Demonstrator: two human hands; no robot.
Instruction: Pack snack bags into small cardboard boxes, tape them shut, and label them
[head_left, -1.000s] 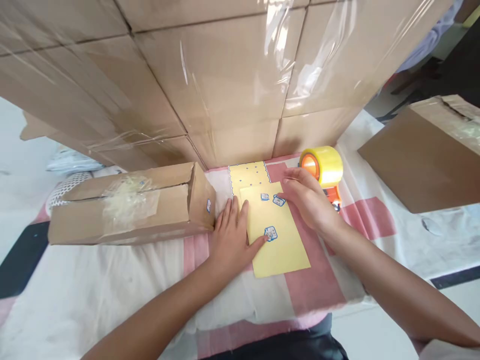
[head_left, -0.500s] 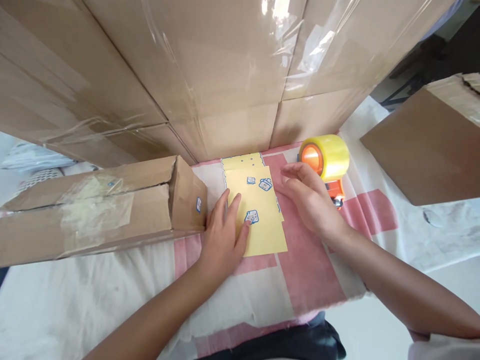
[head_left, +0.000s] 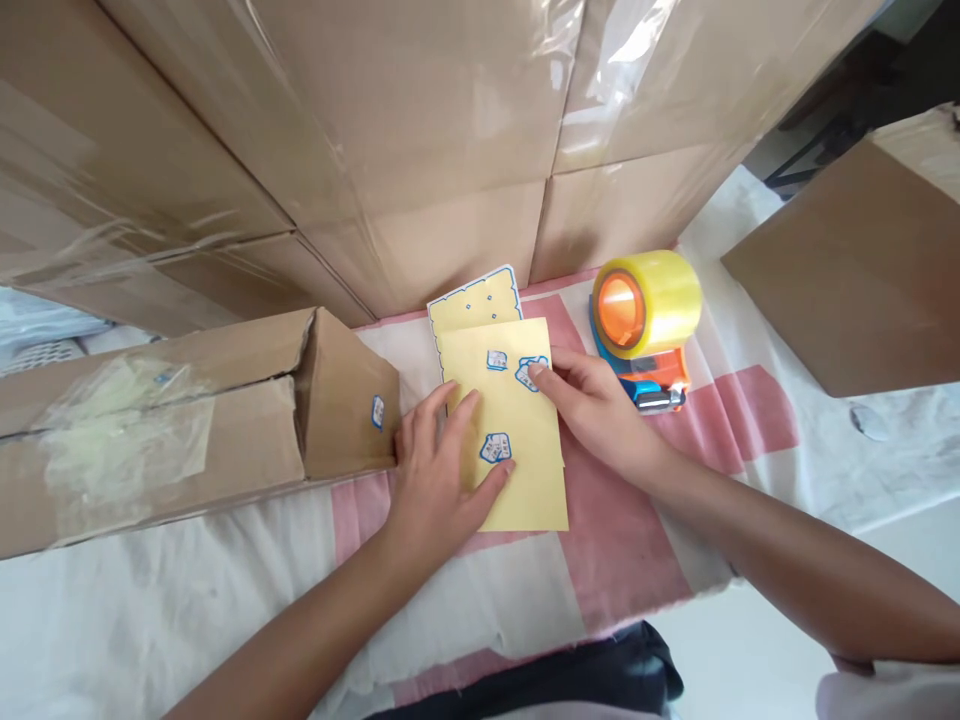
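A plain yellow sheet of paper [head_left: 525, 495] with small blue-outlined stickers [head_left: 495, 447] lies on the cloth. It partly covers a second yellow sheet [head_left: 459, 308] with a blue wavy border. My left hand [head_left: 439, 460] rests on the sheet's left side, fingers spread and thumb beside the lower stickers. At the right edge, my right hand [head_left: 600, 405] pinches the plain sheet, its thumb on the upper right sticker [head_left: 531, 375] and its fingers partly hidden. Just beyond that hand stands a tape dispenser [head_left: 626, 375] with a wide yellow tape roll [head_left: 671, 305].
Large taped cardboard boxes [head_left: 435, 120] form a wall behind the papers. A long carton [head_left: 255, 435] lies to the left, with a small sticker on its end. Another carton [head_left: 847, 280] sits at the right. Underneath spreads a pink and white cloth [head_left: 615, 560].
My right hand has moved left from beside the papers and now grips the plain sheet's edge. The bordered sheet is tilted more and shows further above the plain one.
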